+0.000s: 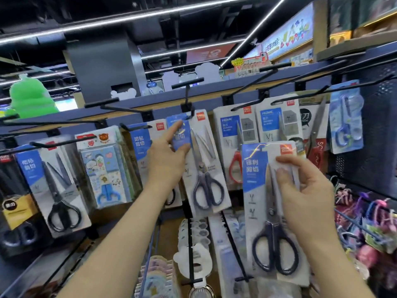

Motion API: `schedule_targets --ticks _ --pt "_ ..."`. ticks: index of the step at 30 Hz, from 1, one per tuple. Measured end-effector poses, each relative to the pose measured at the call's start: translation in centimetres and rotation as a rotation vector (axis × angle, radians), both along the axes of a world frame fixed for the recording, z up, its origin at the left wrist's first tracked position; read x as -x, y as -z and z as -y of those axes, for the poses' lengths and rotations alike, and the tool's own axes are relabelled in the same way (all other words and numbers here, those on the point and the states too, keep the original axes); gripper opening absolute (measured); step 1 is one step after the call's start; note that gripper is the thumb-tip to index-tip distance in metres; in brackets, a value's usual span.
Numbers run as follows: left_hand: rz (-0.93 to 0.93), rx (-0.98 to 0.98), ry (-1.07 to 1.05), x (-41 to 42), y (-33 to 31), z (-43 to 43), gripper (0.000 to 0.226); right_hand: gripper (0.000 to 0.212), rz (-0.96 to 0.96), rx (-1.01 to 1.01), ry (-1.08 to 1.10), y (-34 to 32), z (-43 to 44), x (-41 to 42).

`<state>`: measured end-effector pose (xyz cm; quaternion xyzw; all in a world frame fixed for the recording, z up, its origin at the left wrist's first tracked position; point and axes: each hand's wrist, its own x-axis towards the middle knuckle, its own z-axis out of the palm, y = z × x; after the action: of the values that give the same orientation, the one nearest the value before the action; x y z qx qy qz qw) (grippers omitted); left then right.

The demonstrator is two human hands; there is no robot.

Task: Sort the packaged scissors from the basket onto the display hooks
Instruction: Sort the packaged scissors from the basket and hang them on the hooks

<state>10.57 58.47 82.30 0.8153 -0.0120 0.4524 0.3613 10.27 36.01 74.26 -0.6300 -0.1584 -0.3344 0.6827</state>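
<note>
My right hand grips a packaged pair of dark-blue-handled scissors by its upper right side, held upright in front of the display. My left hand pinches the top left of a matching blue-and-white scissors pack that hangs tilted on the centre hook, index finger pointing up toward the hook. The basket is not in view.
A row of black hooks runs along the blue rail. Hanging packs: black scissors at left, a children's scissors set, red-handled scissors, more packs at right. Lower hooks carry stickers and colourful items.
</note>
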Motion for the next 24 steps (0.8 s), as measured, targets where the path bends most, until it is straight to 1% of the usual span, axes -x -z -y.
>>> schedule_targets --ticks 2,5,6,9,10,11,12,13,14,15,16,17,18,20,22,24 --pt "-0.016 -0.121 -0.081 -1.1 0.1 0.0 0.057 0.032 0.029 -0.030 -0.020 -0.5 0.5 0.2" --pt "-0.040 -0.250 -0.163 -2.6 0.5 -0.6 0.056 0.041 0.001 -0.164 -0.240 -1.2 0.2 1.0" --pt "-0.058 -0.295 -0.199 -2.8 0.5 -0.8 0.055 0.044 -0.012 -0.180 -0.276 -1.3 0.0 1.3" --pt "-0.133 -0.418 -0.337 -2.5 0.8 -0.7 0.049 0.053 -0.018 -0.195 -0.314 -1.4 -0.4 1.5" --pt "-0.134 -0.430 -0.386 -2.0 1.0 -0.5 0.047 0.055 -0.012 -0.194 -0.319 -1.4 -0.5 1.5" --pt "-0.096 -0.417 -0.418 -1.1 1.0 -0.2 0.044 0.056 -0.005 -0.185 -0.320 -1.4 -0.5 1.4" --pt "-0.036 -0.374 -0.406 -0.1 1.0 0.2 0.040 0.055 0.000 -0.173 -0.323 -1.5 -0.6 1.4" --pt "0.028 -0.282 -0.310 1.1 0.9 0.7 0.032 0.053 0.002 -0.164 -0.337 -1.5 -0.8 1.3" --pt "0.052 -0.137 -0.130 2.4 0.6 1.4 0.024 0.049 0.004 -0.157 -0.361 -1.6 -0.9 1.2" --pt "0.007 0.026 0.108 3.9 0.0 2.6 0.018 0.046 0.007 -0.151 -0.391 -1.7 -1.1 1.2" --pt "-0.061 0.168 0.337 5.1 -0.6 3.7 0.018 0.042 0.019 -0.143 -0.428 -1.8 -1.3 1.3" --pt "-0.124 0.227 0.475 6.0 -1.1 4.6 0.020 0.039 0.030 -0.131 -0.468 -2.0 -1.6 1.4" --pt "-0.145 0.200 0.525 6.5 -1.4 5.2 0.020 0.037 0.041 -0.116 -0.509 -2.2 -1.9 1.6" --pt "-0.056 0.077 0.448 6.9 -1.8 5.8 0.004 0.036 0.054 -0.105 -0.596 -2.4 -2.6 1.9" --pt "0.079 -0.016 0.341 7.1 -2.2 5.6 0.012 0.034 0.034 -0.072 -0.660 -2.3 -2.8 2.1" --pt "0.210 -0.065 0.292 7.5 -3.0 5.0 0.014 0.037 0.004 0.058 -0.662 -1.9 -2.7 1.8"
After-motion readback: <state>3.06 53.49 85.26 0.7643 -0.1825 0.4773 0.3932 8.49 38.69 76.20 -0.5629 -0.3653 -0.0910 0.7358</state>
